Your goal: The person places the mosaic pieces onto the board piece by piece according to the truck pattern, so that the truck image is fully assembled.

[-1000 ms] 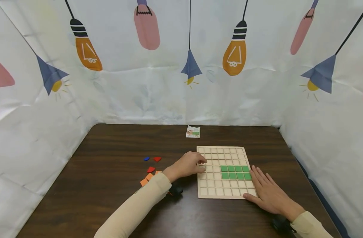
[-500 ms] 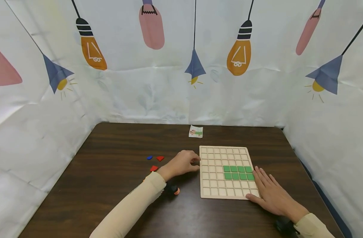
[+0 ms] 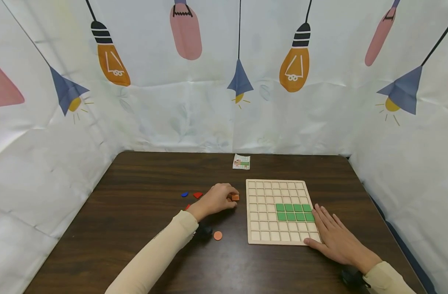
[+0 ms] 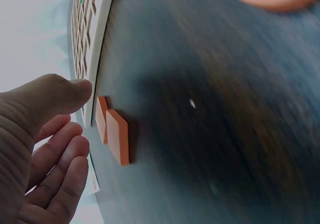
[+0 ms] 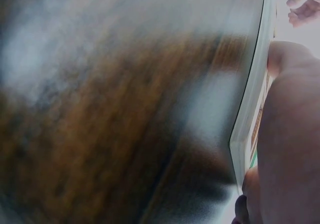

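Observation:
Loosely bent, my left hand (image 3: pixel 217 200) hovers left of the wooden grid board (image 3: pixel 258 237), with nothing in its fingers. Just past its fingertips, two orange square tiles (image 4: pixel 117 136) lie overlapping on the table; the head view shows orange tiles (image 3: pixel 235 197) there, partly behind the fingers. A gap shows between the thumb (image 4: pixel 77 92) and the tiles in the left wrist view. Flat and straight-fingered, my right hand (image 3: pixel 335 241) rests against the board's right edge. Green tiles (image 3: pixel 295 212) fill two short rows of the grid.
A round orange piece (image 3: pixel 218 235) lies near the left wrist. Red pieces (image 3: pixel 197 195) and a blue piece (image 3: pixel 185 194) are farther left, partly behind the arm. A small printed card (image 3: pixel 241 162) sits at the table's back edge. Printed white cloth (image 3: pixel 209 118) surrounds the table.
My left hand has moved left from the board's left edge, and orange tiles now show at its fingertips. The round orange piece has come into full view. My right hand stays put.

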The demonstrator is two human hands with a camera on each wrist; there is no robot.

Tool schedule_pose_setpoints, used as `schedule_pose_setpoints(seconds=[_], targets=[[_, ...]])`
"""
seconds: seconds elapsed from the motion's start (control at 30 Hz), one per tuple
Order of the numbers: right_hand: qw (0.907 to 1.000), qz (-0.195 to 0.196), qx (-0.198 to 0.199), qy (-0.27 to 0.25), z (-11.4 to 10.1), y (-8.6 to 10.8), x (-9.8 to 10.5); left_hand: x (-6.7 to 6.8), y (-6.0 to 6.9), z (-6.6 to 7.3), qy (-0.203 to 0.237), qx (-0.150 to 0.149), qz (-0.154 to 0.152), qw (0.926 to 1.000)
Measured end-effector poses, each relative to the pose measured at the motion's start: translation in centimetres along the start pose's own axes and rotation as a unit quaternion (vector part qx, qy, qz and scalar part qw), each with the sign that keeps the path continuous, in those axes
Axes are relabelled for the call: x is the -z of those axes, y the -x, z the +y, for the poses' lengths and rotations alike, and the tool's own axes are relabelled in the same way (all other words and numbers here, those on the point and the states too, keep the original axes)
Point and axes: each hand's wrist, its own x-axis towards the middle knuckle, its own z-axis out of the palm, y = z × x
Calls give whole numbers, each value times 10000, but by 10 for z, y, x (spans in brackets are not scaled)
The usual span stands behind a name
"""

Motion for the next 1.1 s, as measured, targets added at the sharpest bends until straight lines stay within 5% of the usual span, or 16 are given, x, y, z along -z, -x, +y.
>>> schedule_pose_setpoints(seconds=[0.63, 1.1], targets=[[10000, 20, -5, 44, 3, -1, 1, 3, 7, -14, 115, 480, -223, 9985], [10000, -48, 8, -54, 1, 0, 0, 3, 12, -15, 306, 532, -328, 9976]])
